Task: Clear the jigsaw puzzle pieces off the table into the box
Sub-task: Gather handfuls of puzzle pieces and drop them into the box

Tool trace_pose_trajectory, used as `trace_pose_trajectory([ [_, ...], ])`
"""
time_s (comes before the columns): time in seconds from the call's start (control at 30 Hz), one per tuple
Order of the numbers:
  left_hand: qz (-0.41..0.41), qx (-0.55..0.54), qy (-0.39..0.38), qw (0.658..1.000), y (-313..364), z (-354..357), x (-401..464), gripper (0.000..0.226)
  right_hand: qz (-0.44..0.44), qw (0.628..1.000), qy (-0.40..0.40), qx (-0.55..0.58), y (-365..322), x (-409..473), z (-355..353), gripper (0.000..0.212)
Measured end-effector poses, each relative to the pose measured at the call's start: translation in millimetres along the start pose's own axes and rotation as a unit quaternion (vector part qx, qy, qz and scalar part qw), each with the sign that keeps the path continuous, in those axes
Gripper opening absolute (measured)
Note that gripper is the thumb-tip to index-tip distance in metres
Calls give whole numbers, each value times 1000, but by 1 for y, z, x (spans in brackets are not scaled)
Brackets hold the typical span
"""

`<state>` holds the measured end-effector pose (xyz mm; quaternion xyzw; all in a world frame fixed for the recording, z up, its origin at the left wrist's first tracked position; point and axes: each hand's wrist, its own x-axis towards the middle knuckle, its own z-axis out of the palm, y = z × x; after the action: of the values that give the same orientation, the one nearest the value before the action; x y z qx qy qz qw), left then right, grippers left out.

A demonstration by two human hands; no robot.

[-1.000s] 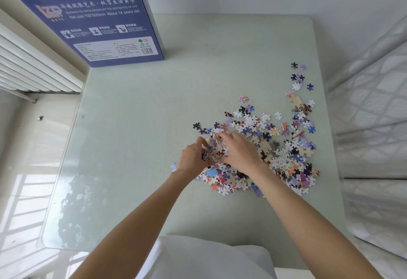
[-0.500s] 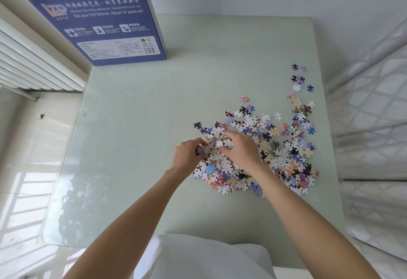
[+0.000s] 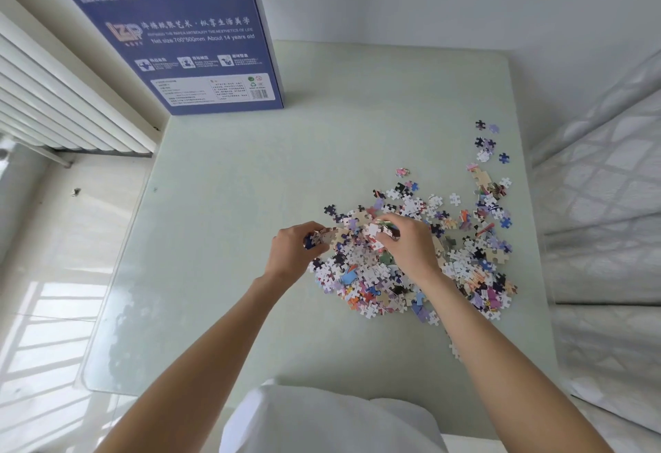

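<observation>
My left hand (image 3: 293, 255) and right hand (image 3: 407, 248) have moved a little apart, each now clutching puzzle pieces (image 3: 461, 266), ready for the box (image 3: 186, 37).

Glossy glass table (image 3: 221, 273); cardboard puzzle pieces (image 3: 411, 273); printed cardboard box (image 3: 186, 41)

white radiator (image 3: 53, 94), quilted mattress (image 3: 608, 220)

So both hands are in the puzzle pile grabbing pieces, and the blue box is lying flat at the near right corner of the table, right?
Not quite. The head view shows the blue box standing upright at the far left corner of the table. The rest holds: the left hand and right hand both grip pieces in the puzzle pile.
</observation>
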<state>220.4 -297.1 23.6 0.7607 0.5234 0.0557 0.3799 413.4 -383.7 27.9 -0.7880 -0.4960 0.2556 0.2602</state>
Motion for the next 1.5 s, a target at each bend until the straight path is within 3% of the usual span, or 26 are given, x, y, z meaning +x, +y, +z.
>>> trace_pose_trajectory([
  [0.2,8,-3,-4,1000,-4,-17,-8,22,48,998,14,35,-9,-7,-1,31],
  [0.53,83,-32,3,996,-1,-74,2,17,55,992,43,107,-57,1,-10,22],
  [0.8,182,-51,77,979,30,-197,34,21,39,970,85,225,-138,44,-46,29],
  [1.0,270,38,176,946,70,-327,94,31,-36,940,112,321,-219,118,-83,20],
  [1.2,316,103,265,905,103,-431,161,30,-111,928,157,320,-313,198,-125,21],
  [1.4,289,180,193,920,77,-445,213,35,-157,928,154,301,-366,272,-137,22],
  [1.5,280,199,169,924,66,-445,224,27,-166,949,151,222,-380,297,-127,23],
])
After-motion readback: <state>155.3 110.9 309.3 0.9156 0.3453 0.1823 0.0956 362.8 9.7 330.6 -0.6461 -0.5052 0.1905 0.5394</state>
